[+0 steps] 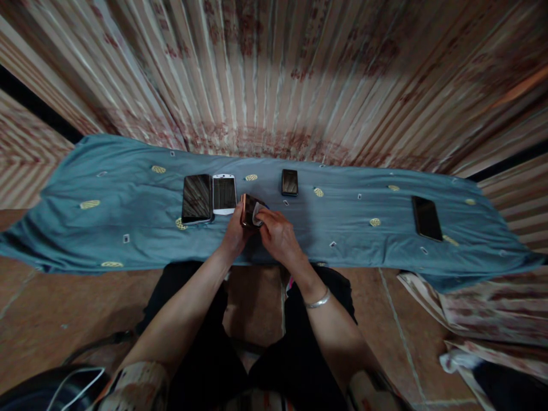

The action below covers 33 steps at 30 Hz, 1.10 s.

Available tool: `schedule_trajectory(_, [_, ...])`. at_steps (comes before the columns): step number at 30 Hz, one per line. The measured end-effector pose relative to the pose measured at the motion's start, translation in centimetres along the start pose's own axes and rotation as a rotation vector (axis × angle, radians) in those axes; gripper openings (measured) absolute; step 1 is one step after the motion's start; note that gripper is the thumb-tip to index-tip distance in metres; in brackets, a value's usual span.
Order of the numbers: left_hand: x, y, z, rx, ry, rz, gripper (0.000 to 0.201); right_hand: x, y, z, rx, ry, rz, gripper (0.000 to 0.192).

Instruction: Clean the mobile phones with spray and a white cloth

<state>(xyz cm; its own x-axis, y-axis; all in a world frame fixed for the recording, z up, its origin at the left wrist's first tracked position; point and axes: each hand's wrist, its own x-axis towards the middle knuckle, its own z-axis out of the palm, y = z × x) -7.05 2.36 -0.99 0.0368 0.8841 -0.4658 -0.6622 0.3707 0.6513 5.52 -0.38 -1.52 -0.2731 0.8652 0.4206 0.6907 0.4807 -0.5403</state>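
In the middle of the head view, my left hand [235, 231] is closed around the side of a dark, shiny phone [248, 210], held just above the cloth-covered table. My right hand [277, 231] pinches a small pale wipe [257, 212] and presses it against the phone's face. Left of my hands, a white phone [224, 194] lies on the cloth beside a larger black phone [197, 198]. Beyond my right hand lies a small dark phone [290, 182]. My fingers partly cover the held phone.
A blue patterned cloth [342, 222] covers the long, narrow table. Another black phone [427, 218] lies toward its right end. Pleated curtains [274, 74] hang along the back. At the lower left, a white cable [77, 374] rests on a dark round object.
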Motion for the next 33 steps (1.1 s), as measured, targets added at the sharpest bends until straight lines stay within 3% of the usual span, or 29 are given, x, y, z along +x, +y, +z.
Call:
schedule_trajectory(5, [-0.35, 0.05, 0.15, 0.008, -0.026, 0.052, 0.017, -0.05, 0.18, 0.16, 0.006, 0.001, 0.010, 0.038])
schedule_trajectory(9, [-0.16, 0.21, 0.20, -0.008, -0.006, -0.006, 0.030, -0.12, 0.41, 0.26, 0.018, 0.019, -0.015, 0.037])
schedule_trajectory(13, [0.06, 0.31, -0.06, -0.008, -0.026, -0.001, 0.028, -0.12, 0.40, 0.20, 0.028, 0.019, -0.029, 0.039])
schedule_trajectory(23, [-0.19, 0.58, -0.20, 0.014, -0.098, 0.055, 0.026, -0.05, 0.18, 0.02, -0.083, 0.019, 0.095, 0.035])
schedule_trajectory(33, [-0.25, 0.24, 0.14, -0.039, -0.055, 0.022, 0.032, -0.18, 0.46, 0.44, 0.057, 0.047, -0.001, 0.040])
